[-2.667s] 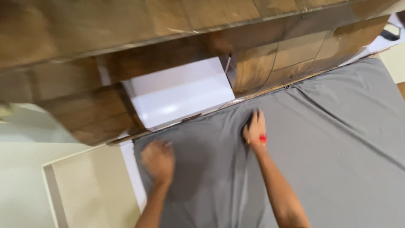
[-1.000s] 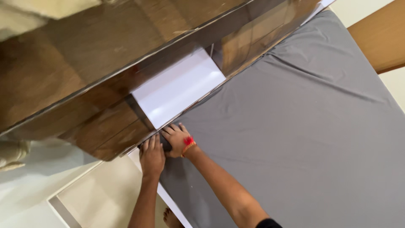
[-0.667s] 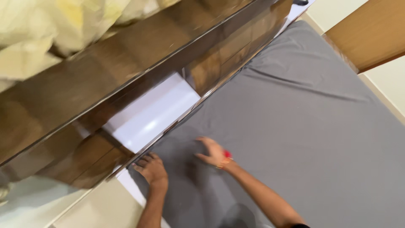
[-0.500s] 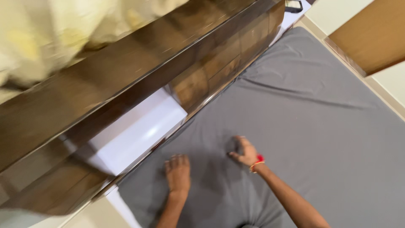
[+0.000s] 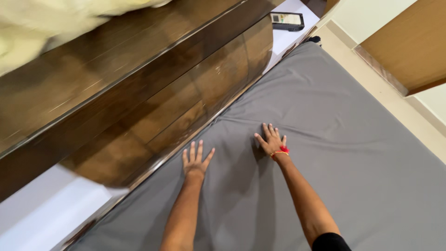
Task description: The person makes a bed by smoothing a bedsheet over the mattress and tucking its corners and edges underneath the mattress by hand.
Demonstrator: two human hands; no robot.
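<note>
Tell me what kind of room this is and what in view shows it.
Most likely a bedroom. A grey sheet covers a wide mattress, and both hands, left hand and right hand, lie flat on it. A glossy dark wood headboard runs along its edge, with a white ledge set into it.

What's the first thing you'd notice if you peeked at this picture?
Two bare hands pressed flat with fingers spread on a big grey sheet that fills the lower right: the left hand near the sheet's edge, the right hand, with a red thread at its wrist, beside it. Along the sheet's left edge runs a shiny dark wooden headboard, with a small black device on a white ledge at the top.
</note>
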